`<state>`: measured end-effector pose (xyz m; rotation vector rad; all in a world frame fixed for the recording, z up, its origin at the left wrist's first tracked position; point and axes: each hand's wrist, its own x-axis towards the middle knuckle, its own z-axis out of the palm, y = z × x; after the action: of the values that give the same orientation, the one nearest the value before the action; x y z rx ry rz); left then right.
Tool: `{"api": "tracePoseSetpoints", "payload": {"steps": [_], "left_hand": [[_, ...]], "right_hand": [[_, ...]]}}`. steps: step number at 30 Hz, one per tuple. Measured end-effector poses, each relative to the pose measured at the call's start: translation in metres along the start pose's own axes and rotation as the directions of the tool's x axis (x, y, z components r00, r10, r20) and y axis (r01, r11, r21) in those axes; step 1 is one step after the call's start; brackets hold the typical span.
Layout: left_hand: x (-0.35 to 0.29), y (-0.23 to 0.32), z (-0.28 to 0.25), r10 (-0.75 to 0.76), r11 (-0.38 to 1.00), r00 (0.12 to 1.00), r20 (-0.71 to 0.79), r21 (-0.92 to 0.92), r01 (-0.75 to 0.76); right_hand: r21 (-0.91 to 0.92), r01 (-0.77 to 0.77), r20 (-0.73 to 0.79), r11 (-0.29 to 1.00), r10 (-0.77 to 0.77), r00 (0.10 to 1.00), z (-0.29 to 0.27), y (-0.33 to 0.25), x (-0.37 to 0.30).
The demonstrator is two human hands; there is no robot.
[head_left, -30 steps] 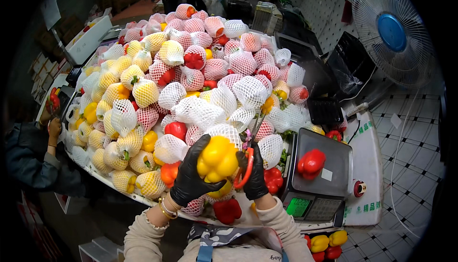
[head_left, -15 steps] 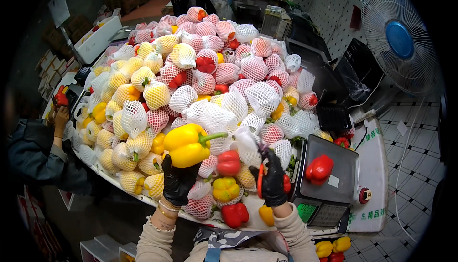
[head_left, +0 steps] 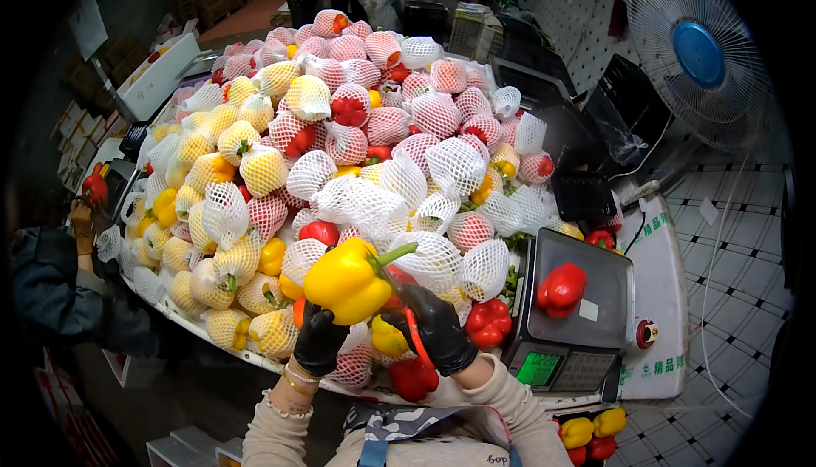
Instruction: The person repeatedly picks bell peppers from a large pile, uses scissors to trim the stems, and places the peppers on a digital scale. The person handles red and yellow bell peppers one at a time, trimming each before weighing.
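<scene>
My left hand (head_left: 320,339), in a black glove, grips a large yellow bell pepper (head_left: 344,284) from below. The pepper's green stem points right, above the pile. My right hand (head_left: 438,331), also gloved in black, is closed on a tool with an orange-red looped handle (head_left: 416,339), likely scissors; its blades are hidden. This hand is just right of the held pepper, below its stem. Under and around my hands lie a bare red bell pepper (head_left: 414,378), another red pepper (head_left: 489,324) and a yellow one (head_left: 388,337).
Many peppers in foam nets (head_left: 361,205) are heaped on the table. A scale (head_left: 578,297) at right bears a red pepper (head_left: 562,289). Beyond stands a fan (head_left: 699,55). At far left a co-worker's hand (head_left: 82,220) is near a red pepper (head_left: 95,188).
My right hand has moved left with the orange-red handled tool, close to the yellow pepper. The pepper has shifted slightly right. A red pepper beside the scale is now uncovered.
</scene>
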<state>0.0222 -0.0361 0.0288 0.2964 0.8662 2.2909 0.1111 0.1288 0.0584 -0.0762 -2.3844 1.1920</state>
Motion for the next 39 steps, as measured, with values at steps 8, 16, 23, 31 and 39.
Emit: {"api": "tracePoseSetpoints", "payload": {"steps": [8, 16, 23, 31, 39], "left_hand": [[-0.003, -0.015, 0.012, 0.064, 0.99, 0.998, 0.021, -0.124, -0.061], [0.018, -0.038, 0.022, -0.12, 0.134, 0.855, 0.505, 0.862, -0.49], [0.015, -0.038, 0.088, -0.359, 0.889, 0.885, 0.295, 0.396, 0.229], [0.045, -0.103, 0.121, -0.319, 0.862, 0.853, 0.413, 0.502, 0.079], [0.065, -0.143, 0.143, -0.502, 0.751, 0.754, 0.423, 0.645, 0.139]], "right_hand": [[0.382, -0.16, 0.067, 0.91, 0.145, 0.987, -0.011, 0.003, -0.015], [0.817, -0.167, 0.14, 0.552, 0.091, 0.986, -0.014, 0.023, -0.038], [0.388, -0.001, -0.084, 0.921, 0.036, 0.996, -0.061, 0.014, -0.075], [-0.029, -0.232, -0.314, 0.972, 0.212, 0.925, -0.194, 0.045, -0.127], [-0.645, -0.743, -0.685, 0.179, 0.293, 0.666, -0.253, 0.141, -0.158]]}}
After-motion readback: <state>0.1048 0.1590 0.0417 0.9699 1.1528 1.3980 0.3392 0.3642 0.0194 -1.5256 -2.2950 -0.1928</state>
